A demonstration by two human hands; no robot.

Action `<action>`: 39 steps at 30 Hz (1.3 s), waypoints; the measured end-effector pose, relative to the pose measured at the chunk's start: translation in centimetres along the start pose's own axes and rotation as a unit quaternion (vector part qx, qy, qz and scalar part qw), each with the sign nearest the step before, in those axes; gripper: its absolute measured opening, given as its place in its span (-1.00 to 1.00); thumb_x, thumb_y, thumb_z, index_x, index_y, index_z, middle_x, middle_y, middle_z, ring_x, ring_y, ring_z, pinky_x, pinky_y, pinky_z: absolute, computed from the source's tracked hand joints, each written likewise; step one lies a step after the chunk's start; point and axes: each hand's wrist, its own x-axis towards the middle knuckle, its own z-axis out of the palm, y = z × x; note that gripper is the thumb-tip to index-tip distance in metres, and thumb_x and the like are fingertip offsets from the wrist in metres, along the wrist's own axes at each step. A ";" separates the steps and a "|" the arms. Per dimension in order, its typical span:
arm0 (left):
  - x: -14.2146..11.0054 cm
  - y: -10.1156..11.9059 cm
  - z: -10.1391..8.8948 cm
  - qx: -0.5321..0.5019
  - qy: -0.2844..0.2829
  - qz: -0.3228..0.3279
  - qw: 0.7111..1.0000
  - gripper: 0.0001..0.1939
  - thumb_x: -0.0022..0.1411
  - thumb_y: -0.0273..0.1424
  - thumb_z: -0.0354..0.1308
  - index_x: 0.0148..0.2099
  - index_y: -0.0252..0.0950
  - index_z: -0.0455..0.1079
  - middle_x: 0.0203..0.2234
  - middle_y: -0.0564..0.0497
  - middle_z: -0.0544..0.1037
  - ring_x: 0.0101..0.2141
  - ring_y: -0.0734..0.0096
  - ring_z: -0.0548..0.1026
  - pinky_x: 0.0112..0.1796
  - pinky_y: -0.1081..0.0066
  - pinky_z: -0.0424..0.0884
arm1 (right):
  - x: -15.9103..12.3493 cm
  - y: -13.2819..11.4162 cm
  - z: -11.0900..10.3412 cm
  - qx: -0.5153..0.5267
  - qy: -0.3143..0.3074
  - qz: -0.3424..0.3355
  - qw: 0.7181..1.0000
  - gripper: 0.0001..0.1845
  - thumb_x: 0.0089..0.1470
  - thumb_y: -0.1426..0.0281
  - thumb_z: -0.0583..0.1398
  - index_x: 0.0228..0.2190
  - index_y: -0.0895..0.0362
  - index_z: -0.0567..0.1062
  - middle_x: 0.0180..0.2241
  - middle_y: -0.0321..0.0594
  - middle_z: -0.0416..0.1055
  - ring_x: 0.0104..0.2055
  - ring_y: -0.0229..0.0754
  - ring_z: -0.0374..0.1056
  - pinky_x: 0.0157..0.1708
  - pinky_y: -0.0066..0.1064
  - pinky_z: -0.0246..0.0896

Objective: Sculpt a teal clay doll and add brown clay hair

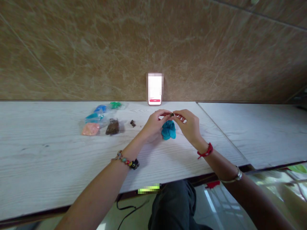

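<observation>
Between the fingertips of both hands is a small dark brown piece of modelling clay (172,115). My left hand (158,120) pinches it from the left, thumb and fingers closed. From the other side my right hand (189,124) grips it in a similar pinch. A teal clay shape (168,130) with rounded lobes lies on the table just below the fingertips; its top edge is partly covered by them. To the left of my left hand rest loose brown clay bits (132,123) and a bag of brown clay (112,126).
Bags of peach clay (90,129), teal clay (94,117), blue clay (100,109) and green clay (115,104) lie at the left. A lit phone (154,89) leans against the brown marbled wall (96,48). The white table (59,169) has a dark front edge.
</observation>
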 end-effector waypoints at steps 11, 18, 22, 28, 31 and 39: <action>0.1 0.2 0.1 -0.004 0.002 0.002 1.000 -0.79 0.13 -0.34 0.03 -0.26 -0.34 0.41 -0.30 -0.05 0.50 -0.25 0.41 0.42 -0.19 0.39 0.30 | -0.2 0.0 0.2 0.002 0.010 -0.015 1.000 -0.85 -0.04 0.50 0.16 -0.38 0.16 0.54 -0.43 -0.21 0.47 -0.44 -0.30 0.33 -0.44 -0.45 0.25; 0.2 0.6 0.2 -0.003 0.004 -0.012 1.000 -0.81 0.10 -0.37 0.04 -0.30 -0.32 0.43 -0.33 -0.05 0.51 -0.27 0.40 0.43 -0.18 0.38 0.31 | -0.3 0.0 0.4 0.008 0.013 -0.023 1.000 -0.85 -0.02 0.43 0.17 -0.37 0.11 0.53 -0.42 -0.22 0.46 -0.44 -0.30 0.34 -0.44 -0.43 0.28; 0.0 1.0 0.4 -0.010 0.009 -0.026 1.000 -0.81 0.11 -0.40 0.01 -0.31 -0.33 0.42 -0.34 -0.04 0.51 -0.27 0.41 0.43 -0.18 0.37 0.31 | -0.4 0.3 0.5 0.007 0.018 -0.033 0.999 -0.84 -0.01 0.42 0.16 -0.35 0.11 0.52 -0.41 -0.22 0.46 -0.43 -0.30 0.34 -0.44 -0.43 0.28; -0.1 1.3 0.7 -0.009 0.008 -0.038 0.999 -0.81 0.10 -0.39 0.01 -0.34 -0.33 0.42 -0.38 -0.03 0.51 -0.28 0.40 0.43 -0.19 0.36 0.32 | -0.9 0.5 0.5 -0.007 0.040 -0.058 0.997 -0.87 -0.03 0.43 0.18 -0.36 0.13 0.51 -0.44 -0.21 0.45 -0.42 -0.28 0.34 -0.43 -0.42 0.27; -0.2 1.3 0.7 0.002 0.021 -0.039 0.999 -0.80 0.11 -0.37 -0.01 -0.35 -0.35 0.41 -0.38 -0.04 0.50 -0.28 0.39 0.42 -0.19 0.36 0.32 | -1.1 0.6 0.6 0.004 0.058 -0.066 0.996 -0.86 -0.02 0.42 0.18 -0.36 0.14 0.52 -0.43 -0.20 0.45 -0.42 -0.28 0.34 -0.45 -0.44 0.27; -0.2 1.2 0.6 -0.001 0.012 -0.035 0.999 -0.82 0.07 -0.34 0.08 -0.33 -0.33 0.42 -0.39 -0.03 0.51 -0.30 0.40 0.42 -0.20 0.35 0.32 | -1.0 0.9 0.7 0.019 0.047 -0.062 0.997 -0.85 -0.01 0.42 0.16 -0.35 0.10 0.53 -0.45 -0.23 0.43 -0.41 -0.28 0.34 -0.43 -0.41 0.27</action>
